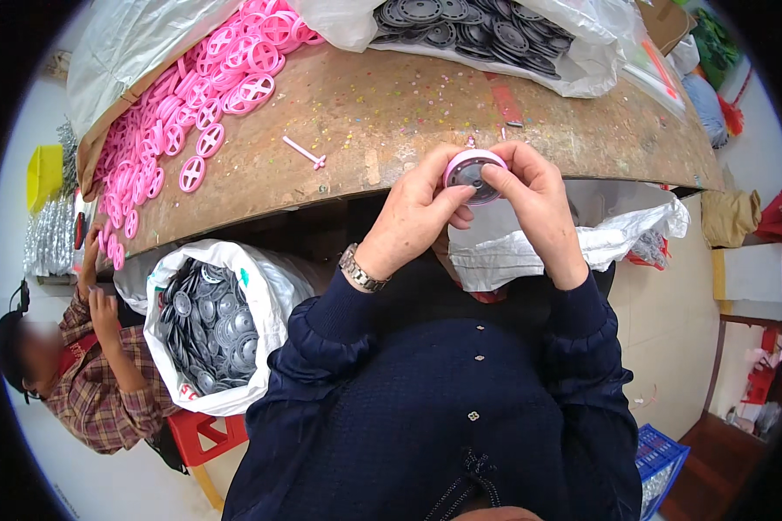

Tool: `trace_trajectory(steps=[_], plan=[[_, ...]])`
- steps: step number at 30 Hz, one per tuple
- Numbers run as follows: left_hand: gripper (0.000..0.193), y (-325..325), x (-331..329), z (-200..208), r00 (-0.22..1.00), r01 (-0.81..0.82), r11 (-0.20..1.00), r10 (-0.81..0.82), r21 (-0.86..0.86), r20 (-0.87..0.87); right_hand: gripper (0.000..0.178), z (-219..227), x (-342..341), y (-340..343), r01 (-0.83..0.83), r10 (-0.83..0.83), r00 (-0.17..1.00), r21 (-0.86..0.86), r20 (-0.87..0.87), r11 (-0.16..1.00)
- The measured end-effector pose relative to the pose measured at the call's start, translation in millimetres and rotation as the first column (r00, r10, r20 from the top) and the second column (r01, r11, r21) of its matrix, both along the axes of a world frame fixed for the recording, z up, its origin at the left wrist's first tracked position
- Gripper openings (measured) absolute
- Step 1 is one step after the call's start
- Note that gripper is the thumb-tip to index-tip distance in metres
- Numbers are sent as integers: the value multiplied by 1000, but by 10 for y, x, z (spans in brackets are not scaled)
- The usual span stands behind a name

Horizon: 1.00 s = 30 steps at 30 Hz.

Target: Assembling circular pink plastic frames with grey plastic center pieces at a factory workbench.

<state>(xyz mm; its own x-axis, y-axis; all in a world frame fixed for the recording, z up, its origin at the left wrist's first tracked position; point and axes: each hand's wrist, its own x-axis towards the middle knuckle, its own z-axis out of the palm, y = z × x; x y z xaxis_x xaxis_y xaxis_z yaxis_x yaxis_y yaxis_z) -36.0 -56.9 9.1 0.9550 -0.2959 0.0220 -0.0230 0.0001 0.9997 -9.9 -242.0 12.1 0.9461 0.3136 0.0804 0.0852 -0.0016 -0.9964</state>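
Note:
A toy wheel (473, 179), made of a pink ring with a dark grey disc set in it, is between my two hands near the table's front edge. My left hand (413, 207) grips its left side, thumb on the grey face. From the other side my right hand (534, 193) grips it, its thumb also pressing on the disc. The fingers behind the wheel are partly hidden. Many pink spoked rings (178, 113) are heaped on the table to the left. Dark grey discs (208, 326) fill a white sack (274, 291) beside my left arm.
The wooden table (365, 113) has a curved front edge. A pink stick (304, 153) lies on it. More grey discs (495, 33) sit in a bag at the back. Another white sack (582, 249) hangs below my right hand. A co-worker (104, 382) sits at the left.

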Motion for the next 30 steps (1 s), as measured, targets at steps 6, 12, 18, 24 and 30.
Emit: trace_trajectory(steps=[6,12,18,24,30], plan=[[36,44,21,-44,990,-56,990,38,-131,-134,32,-9,-83,17,3,9,994,-115,107,993],[38,-16,-62,-7,982,-120,987,103,103,161,37,-13,-126,21,27,-22,994,-45,110,999],[38,-107,-112,-63,973,-167,983,152,76,173,31,-94,-144,95,76,-85,995,163,47,984],[36,-175,-74,21,978,-79,984,46,157,204,30,-82,-150,-156,45,-46,999,139,6,989],[31,-36,379,165,759,-317,839,-55,442,649,32,176,-67,-669,154,20,944,-495,328,855]])
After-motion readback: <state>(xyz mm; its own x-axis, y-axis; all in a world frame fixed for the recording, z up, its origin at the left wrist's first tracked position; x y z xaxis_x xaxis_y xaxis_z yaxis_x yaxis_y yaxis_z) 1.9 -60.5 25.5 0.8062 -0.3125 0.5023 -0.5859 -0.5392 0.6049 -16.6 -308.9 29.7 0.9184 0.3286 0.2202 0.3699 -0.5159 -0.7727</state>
